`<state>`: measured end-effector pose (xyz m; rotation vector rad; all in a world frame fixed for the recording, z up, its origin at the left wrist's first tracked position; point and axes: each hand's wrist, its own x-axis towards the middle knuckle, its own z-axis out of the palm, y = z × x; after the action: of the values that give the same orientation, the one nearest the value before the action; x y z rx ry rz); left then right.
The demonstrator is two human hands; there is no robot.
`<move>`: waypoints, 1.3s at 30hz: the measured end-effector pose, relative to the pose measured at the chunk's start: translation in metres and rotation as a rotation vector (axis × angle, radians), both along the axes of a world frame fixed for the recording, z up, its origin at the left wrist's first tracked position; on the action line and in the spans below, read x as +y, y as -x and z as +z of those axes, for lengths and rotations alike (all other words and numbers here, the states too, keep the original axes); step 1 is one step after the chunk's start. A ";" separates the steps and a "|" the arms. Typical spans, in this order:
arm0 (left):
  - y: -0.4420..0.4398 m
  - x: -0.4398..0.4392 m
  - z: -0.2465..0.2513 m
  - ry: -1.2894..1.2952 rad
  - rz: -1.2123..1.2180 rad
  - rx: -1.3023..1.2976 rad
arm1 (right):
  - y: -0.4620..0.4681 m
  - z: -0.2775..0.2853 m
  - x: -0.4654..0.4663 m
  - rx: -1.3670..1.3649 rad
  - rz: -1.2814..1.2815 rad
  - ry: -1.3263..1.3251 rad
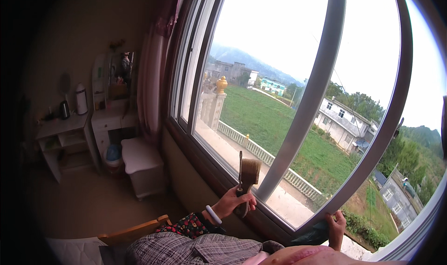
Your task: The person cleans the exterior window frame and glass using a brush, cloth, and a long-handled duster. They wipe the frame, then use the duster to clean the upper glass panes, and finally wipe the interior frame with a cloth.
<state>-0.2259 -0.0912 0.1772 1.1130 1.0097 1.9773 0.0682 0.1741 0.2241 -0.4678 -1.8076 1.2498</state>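
Note:
My left hand (234,202), with a pale bangle at the wrist, holds a flat bristle brush (250,170) and a screwdriver (240,172) together. The bristles and the metal shaft point up, just in front of the window's wooden sill (209,174). To the right, my right hand (336,226) grips the lower side edge of a sliding window sash (363,174). Beside that hand lies something dark and thin, perhaps a plastic bag (312,231); its far part is hidden.
Past the sash there is an opening onto a ledge (352,245). A white stool (143,156), a bin (113,158), a dressing table (110,116) and a small desk (64,127) stand at left. Close behind my left arm is a wooden chair back (132,228). A pink curtain (152,80) hangs beside the window.

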 end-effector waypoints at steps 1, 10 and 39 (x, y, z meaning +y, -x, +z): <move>0.001 0.000 0.000 -0.004 -0.009 0.003 | -0.005 0.000 -0.002 0.006 -0.020 -0.037; 0.012 0.010 -0.002 -0.026 -0.062 0.026 | -0.071 -0.002 -0.001 0.004 -0.129 0.039; 0.014 0.046 0.026 -0.153 -0.014 0.044 | -0.082 0.454 0.039 0.171 -1.757 -1.181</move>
<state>-0.2401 -0.0450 0.2034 1.2464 0.8826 2.0550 0.1503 0.2130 0.6784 -0.8193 -0.9543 -0.9021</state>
